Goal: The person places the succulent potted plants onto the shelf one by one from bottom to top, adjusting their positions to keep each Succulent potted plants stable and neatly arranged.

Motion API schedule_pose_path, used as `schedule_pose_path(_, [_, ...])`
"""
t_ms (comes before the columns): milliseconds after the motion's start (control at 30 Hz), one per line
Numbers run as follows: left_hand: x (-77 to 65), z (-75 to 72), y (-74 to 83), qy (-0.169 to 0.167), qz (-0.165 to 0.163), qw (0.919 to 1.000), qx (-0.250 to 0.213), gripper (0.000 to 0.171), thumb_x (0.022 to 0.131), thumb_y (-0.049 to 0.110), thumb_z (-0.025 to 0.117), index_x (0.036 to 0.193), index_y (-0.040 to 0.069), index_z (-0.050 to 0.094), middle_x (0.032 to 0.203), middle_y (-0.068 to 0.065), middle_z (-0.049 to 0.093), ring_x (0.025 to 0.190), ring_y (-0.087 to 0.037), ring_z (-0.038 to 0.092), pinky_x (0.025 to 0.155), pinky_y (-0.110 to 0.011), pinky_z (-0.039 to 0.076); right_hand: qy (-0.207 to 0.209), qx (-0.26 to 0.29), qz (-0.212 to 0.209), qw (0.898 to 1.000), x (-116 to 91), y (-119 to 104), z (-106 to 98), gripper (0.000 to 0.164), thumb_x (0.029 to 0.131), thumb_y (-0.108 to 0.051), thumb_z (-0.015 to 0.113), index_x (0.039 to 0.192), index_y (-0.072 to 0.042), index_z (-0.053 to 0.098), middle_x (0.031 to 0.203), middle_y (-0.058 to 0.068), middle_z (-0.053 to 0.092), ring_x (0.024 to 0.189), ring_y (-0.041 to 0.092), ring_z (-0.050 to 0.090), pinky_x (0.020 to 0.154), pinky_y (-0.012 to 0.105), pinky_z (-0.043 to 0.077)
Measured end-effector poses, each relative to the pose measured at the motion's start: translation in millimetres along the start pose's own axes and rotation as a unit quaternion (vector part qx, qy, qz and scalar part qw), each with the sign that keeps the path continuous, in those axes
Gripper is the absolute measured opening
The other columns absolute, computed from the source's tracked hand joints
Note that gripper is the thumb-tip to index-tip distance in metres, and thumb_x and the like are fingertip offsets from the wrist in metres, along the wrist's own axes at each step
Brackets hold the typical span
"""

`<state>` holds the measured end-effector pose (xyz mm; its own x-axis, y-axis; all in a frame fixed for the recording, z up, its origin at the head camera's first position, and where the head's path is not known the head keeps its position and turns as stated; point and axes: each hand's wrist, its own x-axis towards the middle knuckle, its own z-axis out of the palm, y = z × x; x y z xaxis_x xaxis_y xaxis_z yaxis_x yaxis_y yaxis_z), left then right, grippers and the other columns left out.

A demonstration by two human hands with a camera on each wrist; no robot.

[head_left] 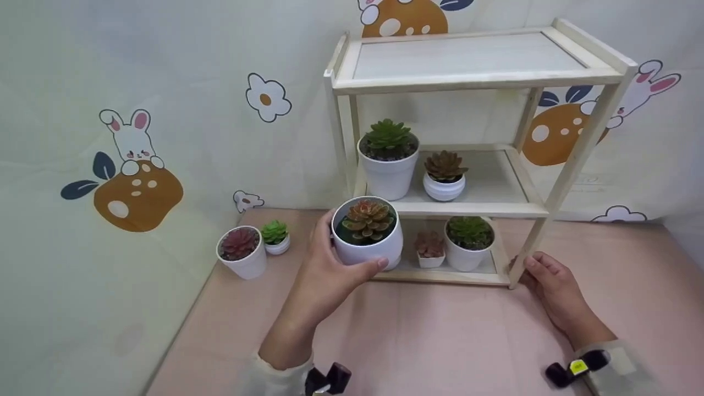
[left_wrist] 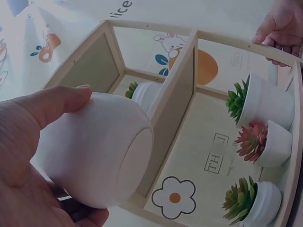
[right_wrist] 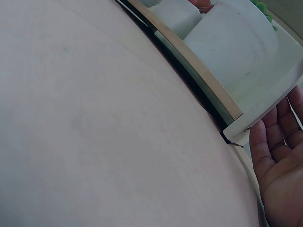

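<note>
My left hand (head_left: pixel 324 275) grips a white rounded pot (left_wrist: pixel 102 151) with a brownish-red succulent (head_left: pixel 367 220), thumb and fingers around its sides. It is held up in front of the wooden shelf rack's (head_left: pixel 467 209) left side. My right hand (head_left: pixel 555 297) holds the foot of the rack's front right leg. On the middle tier stand a large green succulent pot (head_left: pixel 388 170) and a small brown one (head_left: pixel 444 187). Below are a pinkish succulent pot (head_left: pixel 430 253) and a green one (head_left: pixel 467 256); another ridged pot (left_wrist: pixel 265 203) there is mostly hidden in the head view.
A dark red succulent pot (head_left: pixel 245 256) and a small bright green one (head_left: pixel 276 242) stand on the pink tabletop (head_left: pixel 440 341), left of the rack. The rack's top panel (head_left: pixel 467 55) is bare. Patterned cloth (head_left: pixel 209 159) hangs close behind.
</note>
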<state>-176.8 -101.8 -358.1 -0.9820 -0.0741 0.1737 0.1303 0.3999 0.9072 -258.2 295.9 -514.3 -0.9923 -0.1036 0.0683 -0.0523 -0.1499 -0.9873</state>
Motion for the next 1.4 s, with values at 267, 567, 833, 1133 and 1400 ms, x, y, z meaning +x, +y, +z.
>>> schedule_pose_path(267, [-3.4, 9.5, 5.0, -0.007, -0.006, 0.9999, -0.012, 0.103, 0.061, 0.044, 0.088, 0.144, 0.029, 0.029, 0.136, 0.005, 0.04, 0.124, -0.016, 0.044, 0.1, -0.048, 0.042, -0.004, 0.016, -0.011, 1.0, 0.2, 0.1, 0.0, 0.022, 0.101, -0.016, 0.049, 0.108, 0.003, 0.059, 0.106, 0.003, 0.068, 0.101, 0.008, 0.063, 0.086, 0.024, 0.051])
schedule_pose_path(567, [-6.0, 29.7, 14.0, -0.029, 0.001, 0.9988, -0.04, 0.104, 0.06, 0.049, 0.088, 0.143, 0.035, 0.027, 0.138, 0.009, 0.038, 0.129, -0.014, 0.04, 0.105, -0.054, 0.036, 0.004, -0.004, -0.006, 1.0, 1.1, 0.0, -0.5, 0.03, 0.101, -0.017, 0.049, 0.113, 0.01, 0.055, 0.107, 0.003, 0.067, 0.1, 0.009, 0.063, 0.088, 0.024, 0.051])
schedule_pose_path(833, [-5.4, 49.9, 23.8, -0.048, 0.009, 0.9977, -0.047, 0.103, 0.06, 0.051, 0.087, 0.142, 0.041, 0.026, 0.136, 0.017, 0.039, 0.127, -0.007, 0.04, 0.105, -0.047, 0.037, 0.004, -0.008, -0.004, 1.0, 0.7, -0.7, -0.6, 0.032, 0.101, -0.019, 0.049, 0.113, 0.011, 0.054, 0.107, 0.005, 0.066, 0.1, 0.01, 0.063, 0.087, 0.025, 0.051])
schedule_pose_path(1133, [-0.8, 68.7, 39.8, -0.045, 0.047, 0.9975, -0.028, 0.102, 0.061, 0.051, 0.086, 0.142, 0.041, 0.026, 0.136, 0.016, 0.033, 0.125, -0.004, 0.036, 0.104, -0.044, 0.037, -0.007, -0.021, 0.008, 1.0, 1.7, -1.7, -1.1, 0.041, 0.1, -0.024, 0.051, 0.12, 0.012, 0.049, 0.111, 0.007, 0.063, 0.102, 0.009, 0.062, 0.089, 0.024, 0.05])
schedule_pose_path(1400, [2.3, 89.0, 47.7, -0.038, 0.08, 0.9955, -0.032, 0.1, 0.062, 0.05, 0.086, 0.142, 0.04, 0.027, 0.137, 0.014, 0.032, 0.125, -0.006, 0.037, 0.101, -0.041, 0.038, 0.003, -0.023, 0.01, 1.0, 1.3, -0.8, 0.0, 0.041, 0.1, -0.024, 0.051, 0.119, 0.013, 0.05, 0.108, 0.006, 0.065, 0.101, 0.01, 0.063, 0.089, 0.024, 0.05])
